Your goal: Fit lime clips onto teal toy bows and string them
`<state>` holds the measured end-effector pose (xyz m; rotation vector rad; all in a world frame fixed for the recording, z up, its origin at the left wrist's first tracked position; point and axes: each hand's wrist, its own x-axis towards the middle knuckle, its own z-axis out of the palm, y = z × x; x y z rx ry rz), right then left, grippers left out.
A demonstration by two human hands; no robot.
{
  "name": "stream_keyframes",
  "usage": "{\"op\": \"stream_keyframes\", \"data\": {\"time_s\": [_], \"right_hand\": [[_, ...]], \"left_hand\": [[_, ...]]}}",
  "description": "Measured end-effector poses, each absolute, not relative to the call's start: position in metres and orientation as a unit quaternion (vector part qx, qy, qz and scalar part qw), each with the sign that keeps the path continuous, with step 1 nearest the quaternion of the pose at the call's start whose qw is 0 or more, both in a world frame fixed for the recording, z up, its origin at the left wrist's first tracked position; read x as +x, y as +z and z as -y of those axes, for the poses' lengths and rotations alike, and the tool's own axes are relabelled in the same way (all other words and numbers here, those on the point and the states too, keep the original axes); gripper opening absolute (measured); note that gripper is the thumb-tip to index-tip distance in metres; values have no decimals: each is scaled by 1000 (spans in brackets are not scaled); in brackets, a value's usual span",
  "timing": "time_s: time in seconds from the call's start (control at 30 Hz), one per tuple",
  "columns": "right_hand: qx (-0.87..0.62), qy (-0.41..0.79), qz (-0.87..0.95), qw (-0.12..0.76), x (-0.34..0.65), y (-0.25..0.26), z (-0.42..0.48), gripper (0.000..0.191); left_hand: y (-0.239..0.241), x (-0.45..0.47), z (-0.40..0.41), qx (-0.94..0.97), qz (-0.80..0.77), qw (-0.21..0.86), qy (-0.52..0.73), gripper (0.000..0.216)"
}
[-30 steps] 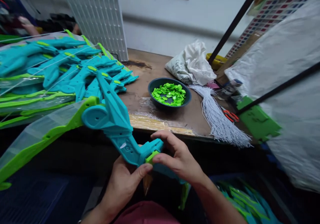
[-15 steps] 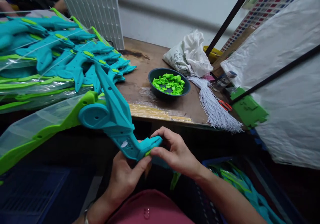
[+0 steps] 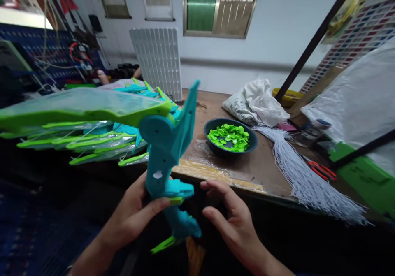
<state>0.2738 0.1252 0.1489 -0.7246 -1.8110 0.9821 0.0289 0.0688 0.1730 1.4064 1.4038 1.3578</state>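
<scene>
A teal and lime-green plastic toy crossbow [image 3: 165, 144] stands nearly upright in front of me, its green limb wrapped in clear film and reaching out to the left. My left hand [image 3: 135, 214] grips its teal handle, the thumb pressed against a small green piece at the trigger. Just right of the handle is my right hand [image 3: 230, 218], fingers loosely curled and apart, holding nothing and not touching the toy. A dark bowl [image 3: 231, 136] of small bright-green plastic parts sits on the wooden table [image 3: 265, 165] beyond.
A pile of more teal and green crossbows [image 3: 101, 140] lies at the table's left. A bundle of white strings [image 3: 305, 181], red scissors [image 3: 321, 170], a white bag [image 3: 257, 101], a yellow bowl and a green plastic piece occupy the right. A white ribbed panel stands behind.
The crossbow has swung up from lying tilted to nearly upright. My right hand has come off the green piece and drawn away to the right. The view has lifted toward the room.
</scene>
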Motion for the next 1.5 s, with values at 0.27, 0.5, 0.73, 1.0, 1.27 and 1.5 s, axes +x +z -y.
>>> {"op": "stream_keyframes", "data": {"time_s": [0.27, 0.5, 0.73, 1.0, 1.27, 1.5], "right_hand": [[-268, 557, 583, 527, 305, 138, -138, 85], [-256, 780, 384, 422, 300, 62, -141, 69], [-358, 785, 286, 417, 279, 32, -106, 46], [-379, 745, 101, 540, 248, 27, -96, 45], [-387, 717, 141, 563, 244, 28, -99, 57], [-358, 723, 190, 559, 242, 29, -97, 56]], "left_hand": [[116, -21, -54, 564, -609, 451, 329, 62], [78, -6, -52, 630, -624, 428, 175, 59], [63, 14, -56, 605, -620, 465, 182, 53], [52, 11, -59, 625, -602, 474, 147, 48], [86, 16, -84, 617, -586, 499, 165, 50], [117, 47, -131, 533, -530, 494, 437, 43]]}}
